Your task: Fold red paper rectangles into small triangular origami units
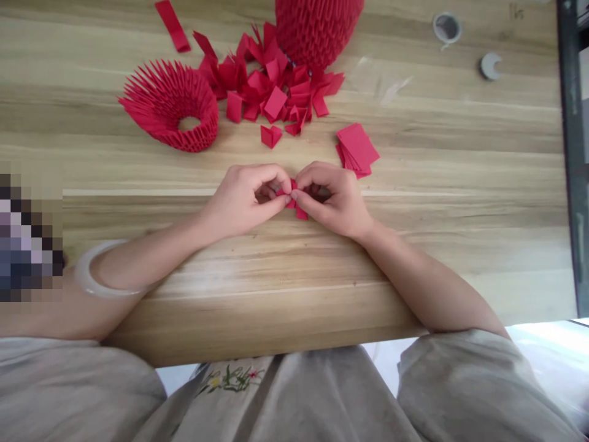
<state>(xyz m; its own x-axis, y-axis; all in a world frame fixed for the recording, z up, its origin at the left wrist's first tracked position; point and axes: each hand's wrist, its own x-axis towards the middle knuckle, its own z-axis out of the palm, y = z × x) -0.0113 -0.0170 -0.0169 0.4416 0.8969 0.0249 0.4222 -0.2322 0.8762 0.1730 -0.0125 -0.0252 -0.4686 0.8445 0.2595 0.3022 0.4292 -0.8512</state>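
Close together over the table, my left hand point(253, 196) and my right hand point(334, 196) pinch one small piece of red paper point(301, 212) between thumbs and forefingers. Its folds are partly hidden by my fingertips. Just beyond my right hand lies a stack of flat red paper slips point(359, 147), slightly fanned. A single folded red paper piece point(270, 136) rests on the table ahead of my hands. Behind it spreads a loose heap of folded red paper pieces point(276, 103).
A red bowl-shaped ring of interlocked paper point(196, 135) lies tilted at the left. Behind the heap stands a larger red paper form point(319, 31), cut off by the frame. A red strip point(172, 26), a round cable hole point(447, 28) and a grey-white cap point(490, 66) are farther back.
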